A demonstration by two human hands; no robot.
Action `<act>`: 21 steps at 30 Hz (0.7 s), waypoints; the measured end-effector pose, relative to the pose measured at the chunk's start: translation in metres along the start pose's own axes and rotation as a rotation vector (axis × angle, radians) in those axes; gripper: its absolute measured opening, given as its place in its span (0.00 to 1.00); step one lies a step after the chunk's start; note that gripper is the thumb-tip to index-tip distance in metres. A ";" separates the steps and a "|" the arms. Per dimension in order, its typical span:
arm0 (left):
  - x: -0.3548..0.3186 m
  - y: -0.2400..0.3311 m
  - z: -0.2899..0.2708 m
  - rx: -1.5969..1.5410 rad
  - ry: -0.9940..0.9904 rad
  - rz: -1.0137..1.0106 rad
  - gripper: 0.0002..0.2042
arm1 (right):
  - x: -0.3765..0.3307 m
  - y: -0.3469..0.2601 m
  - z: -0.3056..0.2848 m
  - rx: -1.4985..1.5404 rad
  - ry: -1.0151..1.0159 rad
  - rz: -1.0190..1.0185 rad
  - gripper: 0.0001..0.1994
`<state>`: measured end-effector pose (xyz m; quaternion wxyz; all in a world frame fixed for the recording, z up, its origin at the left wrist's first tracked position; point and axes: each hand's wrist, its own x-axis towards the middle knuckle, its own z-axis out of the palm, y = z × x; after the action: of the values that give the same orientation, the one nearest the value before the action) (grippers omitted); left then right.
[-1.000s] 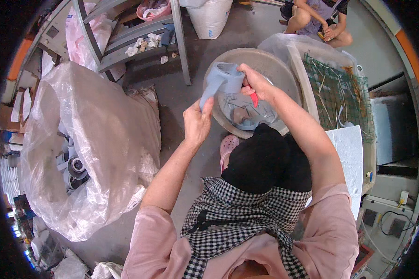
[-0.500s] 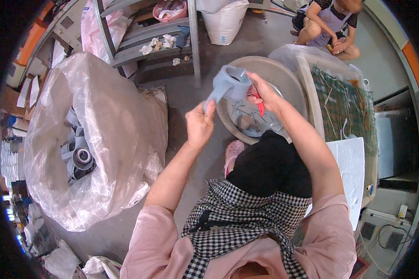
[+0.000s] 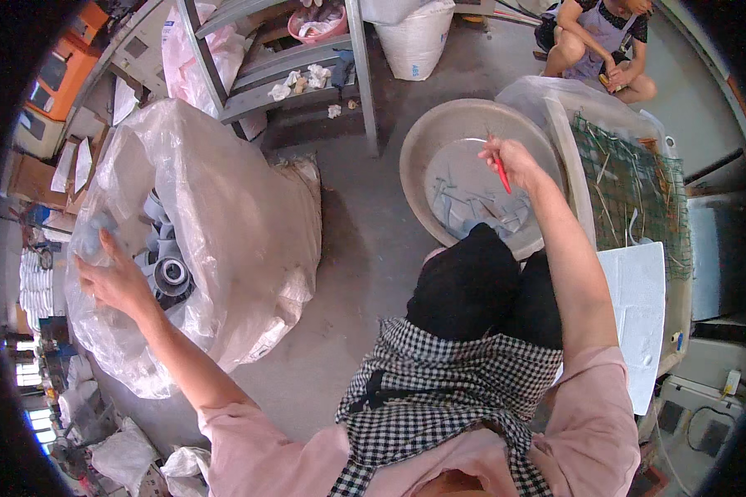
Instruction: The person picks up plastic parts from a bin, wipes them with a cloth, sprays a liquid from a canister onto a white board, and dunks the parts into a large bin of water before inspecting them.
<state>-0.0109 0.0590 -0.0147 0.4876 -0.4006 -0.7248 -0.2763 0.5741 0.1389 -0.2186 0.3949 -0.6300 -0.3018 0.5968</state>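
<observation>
My left hand (image 3: pixel 116 282) reaches over the mouth of the large clear plastic bag (image 3: pixel 249 232), its fingers spread. Just beyond the fingertips is a blurred grey plastic part (image 3: pixel 94 234), apparently apart from the hand. Inside the bag lie several grey plastic fittings (image 3: pixel 171 272), some with round openings. My right hand (image 3: pixel 514 160) is closed around red-handled nippers (image 3: pixel 503 176) above a wide round basin (image 3: pixel 423 137). Thin grey plastic offcuts (image 3: pixel 472 205) lie in the basin; the jaws of the nippers are hard to make out.
Right of the basin stands a pale bin with green netting (image 3: pixel 630 182) on top and a white sheet (image 3: pixel 634 306) at its near end. A metal step rack (image 3: pixel 294 91) and a white sack (image 3: pixel 414 45) stand at the back. Another person (image 3: pixel 605 50) crouches at the far right.
My left hand has swung left from the basin to the bag and let go of the grey plastic part. My right hand still holds the nippers, slightly lower and farther right.
</observation>
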 end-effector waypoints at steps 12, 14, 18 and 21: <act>-0.149 0.317 0.207 -0.992 -0.710 0.175 0.11 | 0.088 0.019 0.068 -0.335 -0.210 -0.117 0.20; -0.163 0.352 0.276 -1.091 -0.609 0.302 0.11 | 0.116 0.019 0.080 -0.390 -0.243 -0.221 0.21; -0.172 0.395 0.353 -0.965 -0.947 0.299 0.16 | 0.169 -0.023 0.132 -0.565 -0.068 -0.511 0.22; -0.192 0.413 0.399 -0.728 -0.911 0.355 0.17 | 0.222 -0.045 0.171 -0.554 -0.052 -0.796 0.23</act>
<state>0.1858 0.5324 -0.3375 -0.0009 -0.7341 -0.6418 -0.2217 0.4325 0.3741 -0.2900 0.4021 -0.5319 -0.6767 0.3123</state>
